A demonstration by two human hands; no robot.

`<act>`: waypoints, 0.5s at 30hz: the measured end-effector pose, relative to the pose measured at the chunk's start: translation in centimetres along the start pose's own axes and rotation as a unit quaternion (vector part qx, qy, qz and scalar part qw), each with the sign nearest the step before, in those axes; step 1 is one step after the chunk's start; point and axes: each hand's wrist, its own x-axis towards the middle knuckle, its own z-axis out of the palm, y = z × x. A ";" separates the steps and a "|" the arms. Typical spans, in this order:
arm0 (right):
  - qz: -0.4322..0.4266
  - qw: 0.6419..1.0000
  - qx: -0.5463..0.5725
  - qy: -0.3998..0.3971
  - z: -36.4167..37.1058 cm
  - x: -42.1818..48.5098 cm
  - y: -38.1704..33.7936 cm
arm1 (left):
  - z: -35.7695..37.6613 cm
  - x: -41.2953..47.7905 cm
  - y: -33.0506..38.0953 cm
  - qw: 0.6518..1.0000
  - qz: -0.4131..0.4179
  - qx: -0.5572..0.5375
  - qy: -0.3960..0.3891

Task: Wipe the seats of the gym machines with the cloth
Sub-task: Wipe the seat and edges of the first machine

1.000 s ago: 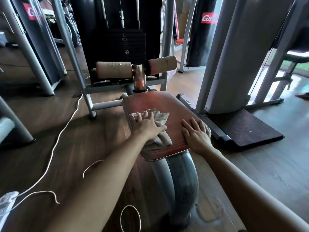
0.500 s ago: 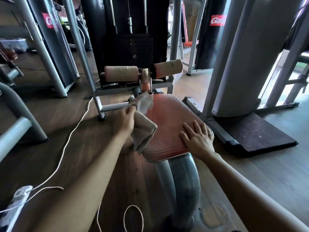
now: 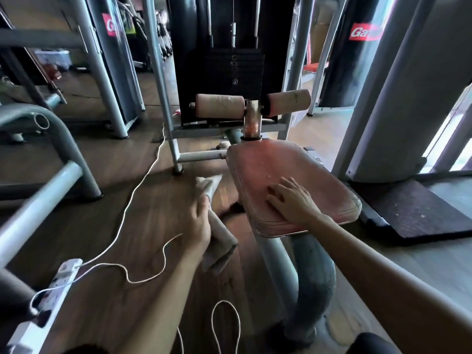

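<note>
A worn red padded seat [image 3: 275, 169] sits on a grey curved post in the middle of the view. My right hand [image 3: 293, 200] lies flat on its near part, fingers spread, holding nothing. My left hand [image 3: 199, 223] is off the seat, to its left and over the wooden floor, shut on a beige cloth [image 3: 217, 241]. The cloth hangs out of both ends of the fist and touches nothing on the seat.
Two pink roller pads [image 3: 219, 106] and a black weight stack [image 3: 235, 67] stand behind the seat. White cords [image 3: 143, 180] and a power strip [image 3: 58, 282] lie on the floor at left. Grey machine frames [image 3: 46, 200] crowd the left; a dark mat [image 3: 413, 208] lies at right.
My left hand has drawn the cloth off the seat, leftward and down beside it. My right hand stays flat on the seat. The view has shifted left.
</note>
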 end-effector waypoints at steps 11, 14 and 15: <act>0.018 0.998 -0.060 0.015 2.1 0.4 -0.4 | 1.6 -1.8 -6.7 0.999 0.019 0.038 -0.034; 0.016 0.997 -0.063 0.038 2.0 0.3 -0.5 | 1.5 -1.8 -6.2 0.997 0.061 0.055 -0.002; 0.014 0.997 -0.063 0.044 1.9 0.3 -0.5 | 1.6 -1.5 -6.4 0.993 0.091 0.075 0.007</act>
